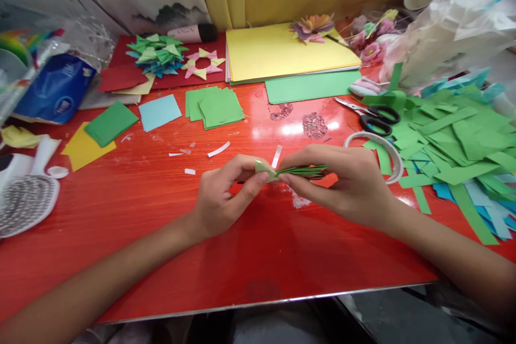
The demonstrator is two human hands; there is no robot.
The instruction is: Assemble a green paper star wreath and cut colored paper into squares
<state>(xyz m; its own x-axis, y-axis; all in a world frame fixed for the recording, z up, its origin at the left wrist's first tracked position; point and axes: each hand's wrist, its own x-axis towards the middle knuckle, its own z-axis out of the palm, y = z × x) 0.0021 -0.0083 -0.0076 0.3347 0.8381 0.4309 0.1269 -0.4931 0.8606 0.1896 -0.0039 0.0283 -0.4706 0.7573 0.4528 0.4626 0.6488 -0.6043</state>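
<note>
Over the middle of the red table [161, 236], both my hands hold a folded green paper piece [296, 171]. My left hand [226, 193] pinches its pale left tip between thumb and fingers. My right hand [342, 183] is closed round the flat green folds on the right. The piece lies roughly level, just above the table top.
A roll of tape [385, 145] and black-handled scissors [373, 118] lie right of my hands, beside a heap of green and blue paper strips [455, 145]. Green squares [215, 107], yellow sheets [282, 51], folded paper stars [159, 54], a hairbrush [24, 199] and a tissue pack [56, 88] lie farther off.
</note>
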